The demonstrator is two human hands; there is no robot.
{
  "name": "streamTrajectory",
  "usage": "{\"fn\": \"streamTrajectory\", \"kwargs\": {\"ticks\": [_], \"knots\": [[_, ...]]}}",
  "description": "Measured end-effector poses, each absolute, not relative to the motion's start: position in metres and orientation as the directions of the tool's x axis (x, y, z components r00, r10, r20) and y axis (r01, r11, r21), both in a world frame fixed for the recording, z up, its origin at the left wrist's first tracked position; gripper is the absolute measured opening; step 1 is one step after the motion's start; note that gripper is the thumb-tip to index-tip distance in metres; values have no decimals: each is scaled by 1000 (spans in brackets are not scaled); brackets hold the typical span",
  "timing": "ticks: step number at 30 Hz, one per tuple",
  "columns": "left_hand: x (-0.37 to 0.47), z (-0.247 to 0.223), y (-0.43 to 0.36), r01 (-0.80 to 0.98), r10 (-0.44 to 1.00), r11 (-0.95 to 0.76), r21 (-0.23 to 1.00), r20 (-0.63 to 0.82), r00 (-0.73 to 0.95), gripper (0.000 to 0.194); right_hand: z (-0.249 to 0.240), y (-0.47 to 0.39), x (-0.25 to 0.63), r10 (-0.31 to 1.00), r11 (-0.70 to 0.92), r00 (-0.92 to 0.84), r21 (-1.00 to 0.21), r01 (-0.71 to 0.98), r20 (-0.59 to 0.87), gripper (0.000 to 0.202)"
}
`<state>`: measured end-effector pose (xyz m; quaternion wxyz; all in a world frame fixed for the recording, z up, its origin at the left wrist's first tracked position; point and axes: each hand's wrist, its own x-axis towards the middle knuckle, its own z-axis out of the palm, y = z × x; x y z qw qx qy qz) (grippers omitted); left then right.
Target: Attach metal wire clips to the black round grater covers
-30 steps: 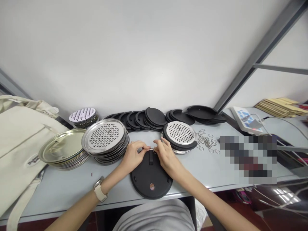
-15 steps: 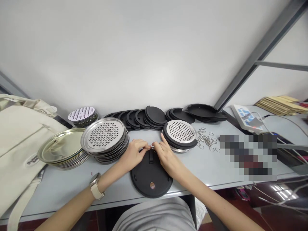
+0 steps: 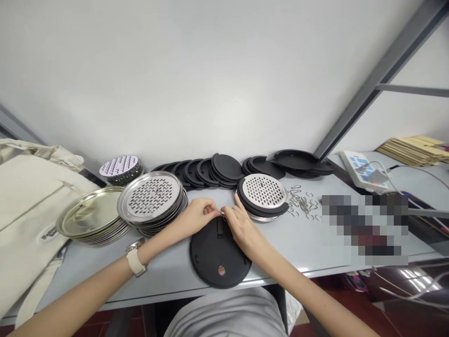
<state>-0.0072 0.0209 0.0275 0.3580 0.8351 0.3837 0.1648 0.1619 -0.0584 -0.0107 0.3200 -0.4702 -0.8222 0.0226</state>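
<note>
A round black plastic lid (image 3: 221, 255) lies on the table in front of me, with a strap-like tab at its far edge and a small hole near its front edge. At that far edge, my left hand (image 3: 202, 216) pinches a small metal clip (image 3: 222, 214) between thumb and forefinger. My right hand (image 3: 242, 227) rests over the lid's right side, its thumb and forefinger closed on the same clip; most of the clip is hidden by the fingers. Just beyond my right hand sits a stack topped by a perforated metal grater disc (image 3: 264, 191) in a black rim.
Loose metal clips and rings (image 3: 304, 203) lie to the right. On the left are grater plates (image 3: 154, 196), gold-toned plates (image 3: 91, 213) and a cream bag (image 3: 31, 210). Black lids (image 3: 226, 168) line the wall. A power strip (image 3: 363, 171) stands at far right.
My left wrist and forearm have shifted slightly left and lower, and the left fingers have curled more. The right hand and black lid stay nearly in place.
</note>
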Motion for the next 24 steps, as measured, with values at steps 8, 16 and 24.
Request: {"fn": "streamTrajectory", "kwargs": {"ticks": [8,16,24], "knots": [[2,39,40,577,648,-365,730,-246,721,22,-14,-57,164,796,544,-335,-355,760,504,28],[5,34,48,623,659,-349,701,-289,694,22,-21,-54,167,828,502,-263,-445,741,496,28],[-2,36,38,655,695,-298,694,-312,647,22,-16,-55,167,828,513,-275,-461,724,489,25]]}}
